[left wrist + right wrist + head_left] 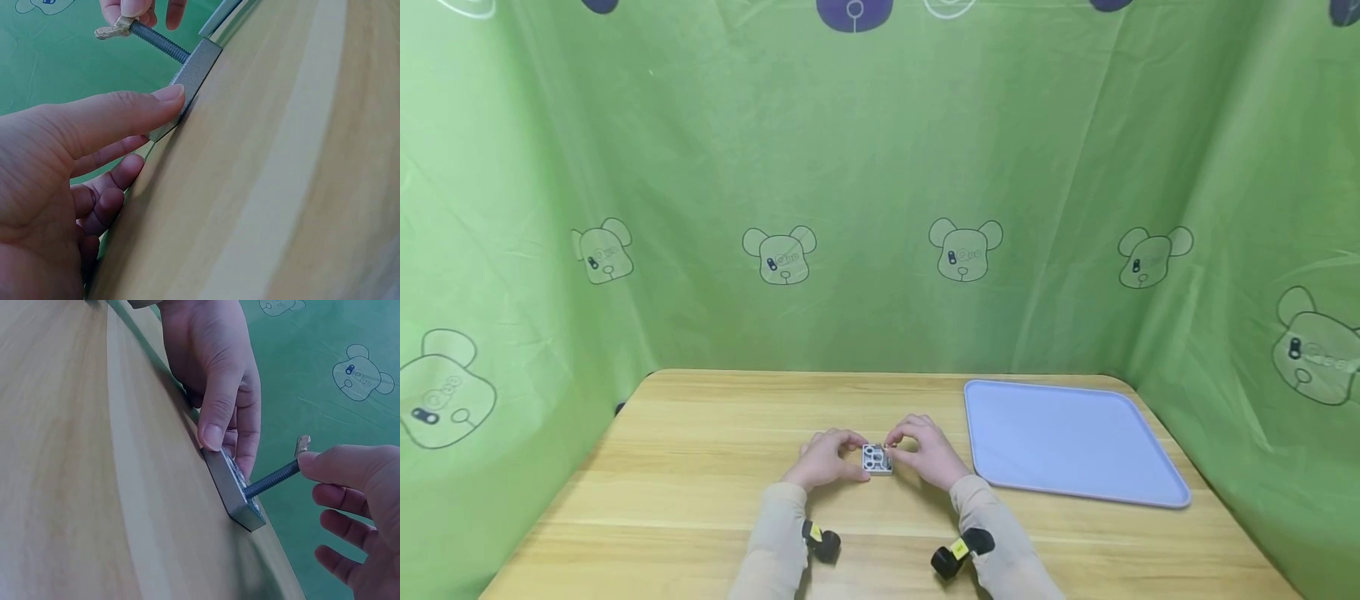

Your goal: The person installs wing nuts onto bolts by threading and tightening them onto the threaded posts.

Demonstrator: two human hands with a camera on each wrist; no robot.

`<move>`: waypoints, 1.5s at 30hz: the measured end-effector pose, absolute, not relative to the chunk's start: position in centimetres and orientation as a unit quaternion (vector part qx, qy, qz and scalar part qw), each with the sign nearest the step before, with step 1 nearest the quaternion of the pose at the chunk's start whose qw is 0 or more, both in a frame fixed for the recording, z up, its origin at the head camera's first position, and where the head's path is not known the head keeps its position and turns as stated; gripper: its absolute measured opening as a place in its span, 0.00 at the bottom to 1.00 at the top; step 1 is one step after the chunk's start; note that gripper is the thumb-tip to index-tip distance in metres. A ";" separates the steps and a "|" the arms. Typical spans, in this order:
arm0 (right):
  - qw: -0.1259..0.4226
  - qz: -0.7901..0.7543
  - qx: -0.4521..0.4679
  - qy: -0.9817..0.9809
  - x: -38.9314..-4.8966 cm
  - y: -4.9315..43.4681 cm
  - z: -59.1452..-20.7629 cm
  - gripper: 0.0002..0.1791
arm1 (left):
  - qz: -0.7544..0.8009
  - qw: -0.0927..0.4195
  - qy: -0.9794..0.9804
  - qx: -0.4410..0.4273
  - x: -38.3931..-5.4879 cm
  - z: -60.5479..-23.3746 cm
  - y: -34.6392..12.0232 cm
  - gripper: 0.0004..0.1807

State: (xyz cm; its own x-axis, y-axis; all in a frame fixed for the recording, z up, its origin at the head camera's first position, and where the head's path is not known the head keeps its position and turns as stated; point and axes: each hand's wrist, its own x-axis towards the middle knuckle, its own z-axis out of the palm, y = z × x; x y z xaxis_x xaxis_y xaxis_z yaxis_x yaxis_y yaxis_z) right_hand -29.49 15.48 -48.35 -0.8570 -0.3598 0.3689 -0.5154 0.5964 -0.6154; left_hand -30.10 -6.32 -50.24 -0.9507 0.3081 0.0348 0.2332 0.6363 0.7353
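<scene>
A small square metal block [877,468] with round holes in its top lies on the table between both hands. My left hand [826,460] grips it from the left, with the thumb on its near side. From the block's right part rises a grey threaded bolt [161,42], upright from its top face. A brass-coloured wing nut [114,30] sits at the bolt's upper end. My right hand [929,454] pinches this wing nut between thumb and forefinger, which hide part of it. In the right wrist view the right hand's other fingers [344,528] are spread apart, below the nut.
A pale lavender-blue tray [1067,442] lies at the right of the wooden table [700,475]. Green curtains [872,150] with bear-head prints hang behind and at both sides. A black wrist camera [823,546] is strapped to each sleeve.
</scene>
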 end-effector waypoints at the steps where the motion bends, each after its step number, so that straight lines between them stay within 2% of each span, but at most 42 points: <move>1: 0.102 0.376 0.245 -0.888 -29.5 15.5 -48.4 0.07 | 0.399 0.047 0.903 0.150 -30.1 -50.2 -6.3 0.30; 24: 0.116 0.379 0.228 -0.889 -29.4 14.9 -49.1 0.09 | 0.389 0.040 0.907 0.155 -30.4 -50.4 -6.2 0.30; 45: 0.100 0.398 0.230 -0.882 -29.6 15.2 -49.1 0.08 | 0.392 0.042 0.906 0.154 -30.3 -50.5 -6.3 0.30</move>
State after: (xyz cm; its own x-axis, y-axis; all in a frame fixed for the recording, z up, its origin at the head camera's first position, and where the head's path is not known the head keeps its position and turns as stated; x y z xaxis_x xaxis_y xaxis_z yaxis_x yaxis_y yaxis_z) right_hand -29.56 15.17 -49.08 -0.8740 -0.3263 0.3600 -0.4858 0.5769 -0.6566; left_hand -30.35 -6.33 -50.45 -0.9490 0.3120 0.0449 0.2465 0.6458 0.7226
